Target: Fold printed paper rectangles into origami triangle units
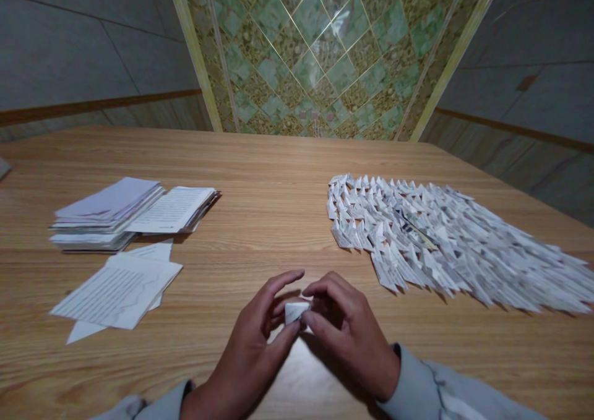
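Note:
Close to the front of the table, a small folded piece of paper (296,312) is pinched between both hands. My left hand (260,327) grips its left side, thumb below and fingers behind, with the index finger raised. From the right, my right hand (350,327) holds the paper's edge between thumb and fingertips. Parts of the paper are covered by the fingers. To the right lie many folded paper boats (394,228), set in tight overlapping rows. Loose printed sheets (118,287) rest to the left of my hands.
Behind the loose sheets stands a stack of papers (106,206), with a smaller pile of printed pages (174,210) against its right side. The wooden table (260,166) reaches back toward a tiled panel (310,61). A pale object (4,167) shows at the left edge.

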Action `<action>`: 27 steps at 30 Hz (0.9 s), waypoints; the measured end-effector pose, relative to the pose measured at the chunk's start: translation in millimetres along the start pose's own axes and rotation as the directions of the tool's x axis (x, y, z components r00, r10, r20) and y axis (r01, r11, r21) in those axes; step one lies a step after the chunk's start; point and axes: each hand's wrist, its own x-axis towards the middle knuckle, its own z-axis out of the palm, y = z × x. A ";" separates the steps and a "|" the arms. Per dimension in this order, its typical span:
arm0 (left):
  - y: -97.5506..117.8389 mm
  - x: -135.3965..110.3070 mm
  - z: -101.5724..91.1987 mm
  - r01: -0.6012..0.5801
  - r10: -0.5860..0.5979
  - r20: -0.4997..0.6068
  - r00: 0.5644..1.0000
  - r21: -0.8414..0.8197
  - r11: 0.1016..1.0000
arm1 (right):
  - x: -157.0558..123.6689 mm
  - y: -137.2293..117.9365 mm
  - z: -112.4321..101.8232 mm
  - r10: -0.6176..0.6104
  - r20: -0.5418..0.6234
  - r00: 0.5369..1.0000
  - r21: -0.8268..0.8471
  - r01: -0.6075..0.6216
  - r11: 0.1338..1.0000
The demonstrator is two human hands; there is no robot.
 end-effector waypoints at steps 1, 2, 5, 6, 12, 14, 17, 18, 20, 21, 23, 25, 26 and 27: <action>-0.4 -0.9 -0.6 -0.024 0.024 0.002 1.000 0.037 0.999 | 0.0 -0.5 0.3 -0.009 0.010 1.000 0.009 0.009 1.000; -0.8 -1.6 -1.3 -0.040 0.040 0.005 0.999 0.069 0.997 | -0.1 -0.8 0.7 -0.017 0.012 1.000 0.018 0.017 1.000; -0.5 -2.1 -3.5 -0.066 0.065 0.014 0.998 0.153 0.986 | -1.3 -0.8 1.8 -0.030 0.004 1.000 0.045 0.029 0.999; 0.2 -1.9 -4.3 -0.074 0.073 0.010 0.997 0.181 0.981 | -1.6 -0.6 1.9 -0.033 0.004 0.999 0.053 0.033 0.998; 10.2 1.8 -4.6 -0.055 0.054 0.012 0.998 0.242 0.969 | -1.8 1.4 -0.6 -0.034 -0.012 0.999 0.043 0.034 0.998; 12.6 3.1 -3.5 -0.020 0.014 0.032 0.999 0.200 0.980 | -1.7 1.9 -1.0 -0.008 -0.005 1.000 0.030 0.008 1.000; 12.5 3.6 -2.6 0.032 -0.036 0.025 0.999 0.153 0.988 | -2.5 2.7 -0.1 0.043 0.008 0.999 0.039 -0.043 0.998; 11.7 3.3 -2.7 0.045 -0.049 0.024 0.999 0.141 0.989 | -2.9 2.9 0.6 0.060 0.014 0.998 0.056 -0.060 0.997; 9.4 2.5 -3.2 0.062 -0.064 0.016 0.998 0.114 0.992 | -4.0 3.4 2.0 0.097 0.034 0.995 0.110 -0.100 0.989; 8.2 2.1 -3.5 0.066 -0.067 0.012 0.998 0.097 0.993 | -4.4 3.5 2.6 0.112 0.043 0.993 0.138 -0.117 0.984; 6.4 1.7 -3.9 0.067 -0.068 0.006 0.998 0.061 0.996 | -4.9 3.4 3.3 0.128 0.052 0.990 0.172 -0.135 0.976; 5.9 2.2 -3.8 0.069 -0.070 0.014 0.997 0.034 0.997 | -4.6 3.2 3.2 0.127 0.049 0.991 0.180 -0.133 0.975; 6.3 2.8 -3.6 0.070 -0.071 0.020 0.997 0.030 0.997 | -4.2 3.2 2.8 0.125 0.048 0.991 0.178 -0.132 0.975; 7.2 3.6 -3.3 0.072 -0.073 0.025 0.997 0.031 0.997 | -3.7 3.2 2.5 0.126 0.050 0.991 0.180 -0.133 0.975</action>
